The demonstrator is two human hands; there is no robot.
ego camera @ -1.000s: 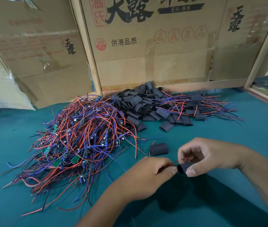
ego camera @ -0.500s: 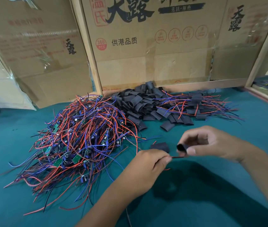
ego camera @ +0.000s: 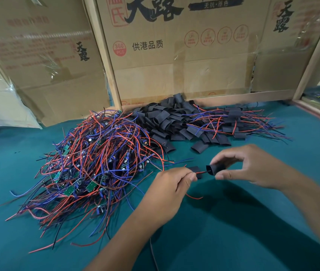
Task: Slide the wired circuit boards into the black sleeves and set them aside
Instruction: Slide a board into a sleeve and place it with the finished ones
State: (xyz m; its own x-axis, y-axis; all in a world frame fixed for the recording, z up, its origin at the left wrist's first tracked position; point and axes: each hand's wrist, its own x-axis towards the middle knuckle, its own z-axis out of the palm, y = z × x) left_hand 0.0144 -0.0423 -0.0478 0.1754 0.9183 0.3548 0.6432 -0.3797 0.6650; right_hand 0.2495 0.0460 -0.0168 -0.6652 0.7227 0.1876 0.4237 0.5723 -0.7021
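Two hands thread wires into a black sleeve above a green surface (ego camera: 233, 241).

The right hand (ego camera: 253, 167) pinches the sleeve (ego camera: 214, 169); the left hand (ego camera: 172, 189) pinches red and black wires (ego camera: 201, 173) entering its open end. A spare sleeve (ego camera: 194, 169) lies just behind. A tangled pile of wired boards (ego camera: 88, 163) sits left, loose sleeves (ego camera: 167, 122) behind, finished ones (ego camera: 233, 122) right, cardboard boxes (ego camera: 174, 55) beyond.

Head view, downward (close) over hands (ego camera: 210, 178)
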